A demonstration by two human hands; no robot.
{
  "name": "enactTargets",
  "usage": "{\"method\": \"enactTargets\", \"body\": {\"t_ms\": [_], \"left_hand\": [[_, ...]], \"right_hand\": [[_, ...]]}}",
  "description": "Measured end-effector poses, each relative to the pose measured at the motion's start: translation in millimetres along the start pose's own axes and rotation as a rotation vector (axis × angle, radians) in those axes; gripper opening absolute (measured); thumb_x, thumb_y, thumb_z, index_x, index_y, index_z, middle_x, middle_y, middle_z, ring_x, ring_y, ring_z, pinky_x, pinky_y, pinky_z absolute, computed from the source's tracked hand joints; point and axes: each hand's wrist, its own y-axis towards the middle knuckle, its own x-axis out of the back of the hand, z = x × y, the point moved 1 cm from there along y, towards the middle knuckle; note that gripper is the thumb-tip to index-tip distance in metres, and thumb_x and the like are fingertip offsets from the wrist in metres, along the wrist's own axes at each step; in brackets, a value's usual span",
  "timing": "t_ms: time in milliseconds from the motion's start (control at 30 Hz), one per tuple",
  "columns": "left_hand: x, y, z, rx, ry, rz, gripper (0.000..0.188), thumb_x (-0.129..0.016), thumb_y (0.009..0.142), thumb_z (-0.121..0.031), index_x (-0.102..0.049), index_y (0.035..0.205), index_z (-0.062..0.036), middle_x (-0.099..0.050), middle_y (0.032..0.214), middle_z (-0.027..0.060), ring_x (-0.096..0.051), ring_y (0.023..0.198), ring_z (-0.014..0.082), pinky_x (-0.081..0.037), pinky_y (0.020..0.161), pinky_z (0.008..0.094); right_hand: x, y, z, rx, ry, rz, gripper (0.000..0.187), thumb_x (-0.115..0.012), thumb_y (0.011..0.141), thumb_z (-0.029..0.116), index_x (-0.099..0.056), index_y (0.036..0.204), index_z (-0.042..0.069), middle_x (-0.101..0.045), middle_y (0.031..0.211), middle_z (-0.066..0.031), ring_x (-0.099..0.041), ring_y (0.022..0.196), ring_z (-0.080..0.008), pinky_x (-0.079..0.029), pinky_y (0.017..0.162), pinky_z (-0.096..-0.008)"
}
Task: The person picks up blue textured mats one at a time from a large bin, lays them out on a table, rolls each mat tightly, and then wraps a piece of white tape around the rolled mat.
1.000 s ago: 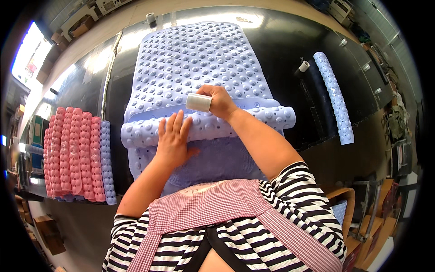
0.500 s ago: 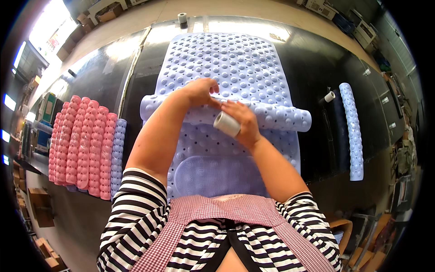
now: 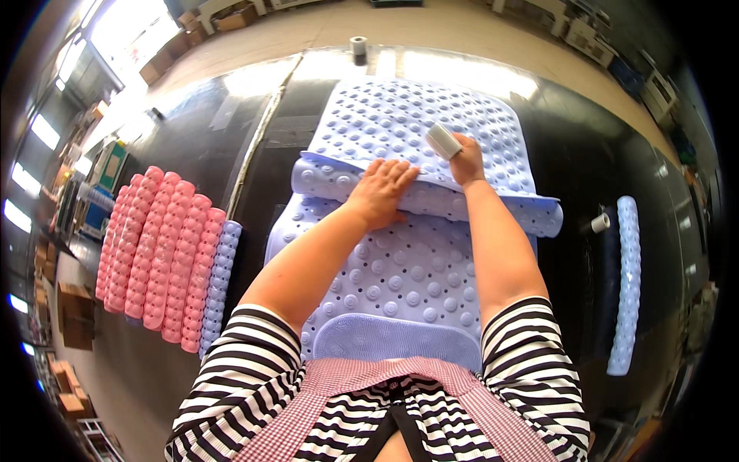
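A light blue bumpy bath mat (image 3: 431, 104) lies flat, with a rolled mat (image 3: 331, 179) across its middle. My left hand (image 3: 380, 192) lies on the roll, its fingers stretched out over the top. Loose along the roll's upper side is a thin edge flap. In my right hand (image 3: 468, 163) is a small roll of clear film (image 3: 443, 142), held just beyond the rolled mat, above the bumps. Nearer to me, a bumpy mat surface (image 3: 392, 281) has a smooth ribbed patch (image 3: 396, 339) close to my apron.
On the left of the dark table (image 3: 192, 146) are several pink rolled mats (image 3: 162, 254) and a blue rolled mat (image 3: 219, 285). Another blue roll (image 3: 625, 285) lies at the right, near a film roll (image 3: 600, 223). A further film roll (image 3: 358, 46) stands at the far edge.
My right hand has carried the film roll away from me, past the rolled mat. My left hand has flattened onto the roll. A flap edge now shows, and the view has shifted.
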Motion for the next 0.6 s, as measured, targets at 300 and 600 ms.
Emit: {"method": "enactTargets", "body": {"t_ms": [300, 600], "left_hand": [[24.3, -8.5, -4.5, -0.040, 0.020, -0.031, 0.083, -0.083, 0.077, -0.037, -0.047, 0.146, -0.0096, -0.056, 0.139, 0.0125, -0.054, 0.127, 0.0314, -0.037, 0.109, 0.0462], [104.5, -162.5, -120.3, 0.040, -0.354, 0.289, 0.077, -0.085, 0.074, -0.039, -0.057, 0.137, -0.0051, -0.059, 0.124, 0.0186, -0.059, 0.114, 0.0359, -0.047, 0.096, 0.0492]], "right_hand": [[30.0, -52.9, 91.4, -0.215, 0.300, 0.321, 0.026, -0.059, 0.096, 0.020, -0.075, 0.101, 0.000, -0.071, 0.089, -0.0026, -0.063, 0.079, -0.0078, -0.049, 0.068, -0.0238], [55.0, -280.3, 222.3, -0.020, 0.288, 0.438, 0.042, -0.077, 0.084, 0.012, -0.070, 0.123, 0.000, -0.074, 0.117, -0.0150, -0.071, 0.107, -0.0227, -0.053, 0.094, -0.0343]]}}
